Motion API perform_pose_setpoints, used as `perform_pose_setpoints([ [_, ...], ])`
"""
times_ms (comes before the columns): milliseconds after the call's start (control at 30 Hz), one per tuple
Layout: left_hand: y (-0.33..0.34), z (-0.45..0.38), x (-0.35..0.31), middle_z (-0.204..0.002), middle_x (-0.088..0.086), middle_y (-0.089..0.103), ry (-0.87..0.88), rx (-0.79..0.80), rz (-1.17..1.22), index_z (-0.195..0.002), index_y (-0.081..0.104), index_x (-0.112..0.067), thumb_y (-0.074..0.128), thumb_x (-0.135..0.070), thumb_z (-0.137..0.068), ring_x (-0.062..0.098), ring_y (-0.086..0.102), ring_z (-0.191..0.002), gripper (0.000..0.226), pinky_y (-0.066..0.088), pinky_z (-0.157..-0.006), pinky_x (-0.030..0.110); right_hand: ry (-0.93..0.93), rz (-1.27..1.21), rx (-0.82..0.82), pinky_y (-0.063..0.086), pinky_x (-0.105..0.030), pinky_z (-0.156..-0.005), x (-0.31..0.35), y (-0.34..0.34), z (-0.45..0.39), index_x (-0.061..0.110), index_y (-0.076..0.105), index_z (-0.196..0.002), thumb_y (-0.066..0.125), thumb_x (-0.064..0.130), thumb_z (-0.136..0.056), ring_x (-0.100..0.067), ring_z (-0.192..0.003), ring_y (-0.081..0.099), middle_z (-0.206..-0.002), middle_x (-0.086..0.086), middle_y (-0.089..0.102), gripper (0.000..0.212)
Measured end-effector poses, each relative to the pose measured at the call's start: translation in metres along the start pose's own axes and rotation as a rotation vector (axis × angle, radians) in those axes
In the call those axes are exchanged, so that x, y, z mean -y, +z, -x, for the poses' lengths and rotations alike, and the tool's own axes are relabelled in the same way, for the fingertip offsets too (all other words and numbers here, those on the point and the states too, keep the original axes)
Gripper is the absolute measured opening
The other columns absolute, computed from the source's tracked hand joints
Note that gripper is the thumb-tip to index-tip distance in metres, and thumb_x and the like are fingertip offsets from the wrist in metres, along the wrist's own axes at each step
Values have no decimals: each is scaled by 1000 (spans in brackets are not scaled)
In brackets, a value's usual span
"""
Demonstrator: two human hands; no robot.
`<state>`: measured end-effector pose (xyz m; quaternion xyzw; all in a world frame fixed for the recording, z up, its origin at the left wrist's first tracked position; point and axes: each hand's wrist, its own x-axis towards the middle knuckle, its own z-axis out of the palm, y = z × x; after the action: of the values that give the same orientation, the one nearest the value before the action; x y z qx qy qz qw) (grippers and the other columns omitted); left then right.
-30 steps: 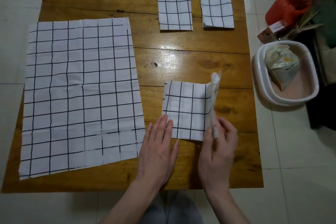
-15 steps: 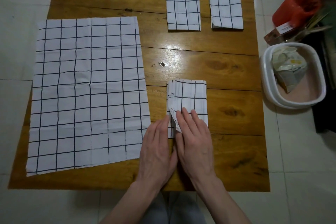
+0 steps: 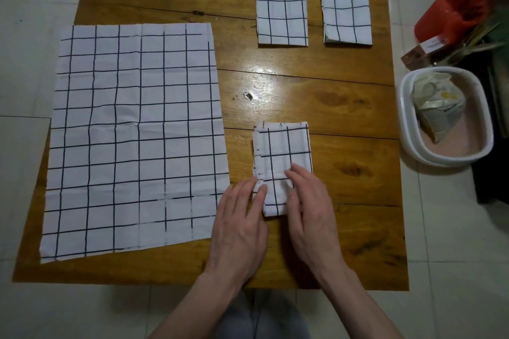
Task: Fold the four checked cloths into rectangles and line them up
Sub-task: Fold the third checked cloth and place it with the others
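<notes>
Pressing flat: left hand (image 3: 239,224) and right hand (image 3: 309,217), fingers straight, on near end of third folded cloth (image 3: 283,157), table (image 3: 316,96) near-centre. Two folded cloths (image 3: 281,8) (image 3: 346,11) far edge; unfolded cloth (image 3: 135,137) left.

big cloth (image 3: 135,140): unfolded, flat on the table's left half, white with dark checks, faintly creased
far cloths: two folded rectangles side by side at the far edge, left one (image 3: 281,8), right one (image 3: 346,10), slightly apart
near cloth (image 3: 281,154): folded rectangle near the front, layered edges showing on its left side
</notes>
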<state>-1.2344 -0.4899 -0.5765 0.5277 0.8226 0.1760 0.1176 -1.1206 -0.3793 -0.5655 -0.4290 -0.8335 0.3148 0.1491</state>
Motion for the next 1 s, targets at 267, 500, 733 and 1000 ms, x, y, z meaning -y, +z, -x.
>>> perform_pose_setpoints([
  [267,0,-7,-3,-138,13,49,-102,-16,-77,-150,51,-15,40,-44,-107,31,48,-130,53,49,-107,49,-179,347,218,48,-43,-110,-32,-26,-32,17,58,-144,57,22,-100,-23,-142,44,-153,-5,51,44],
  [500,3,-19,5,-129,15,55,-68,-65,-148,-146,55,-14,66,-27,-98,32,53,-119,51,51,-102,48,-202,407,233,54,-36,-96,-27,-35,-40,18,63,-135,57,27,-100,-23,-121,54,-138,-7,57,37],
  [733,0,-45,20,-112,12,58,3,-99,-111,-140,59,-12,64,-24,-100,30,52,-103,42,46,-95,45,-208,320,317,55,-21,-64,-31,-47,-29,18,62,-132,53,30,-104,-8,-80,58,-113,3,60,32],
  [1000,3,-87,15,-108,8,62,58,-108,-83,-130,63,-12,57,-29,-102,29,52,-104,32,43,-97,43,-339,358,388,55,-32,-81,-40,-46,-11,19,64,-130,45,37,-104,-11,-95,56,-109,4,65,37],
])
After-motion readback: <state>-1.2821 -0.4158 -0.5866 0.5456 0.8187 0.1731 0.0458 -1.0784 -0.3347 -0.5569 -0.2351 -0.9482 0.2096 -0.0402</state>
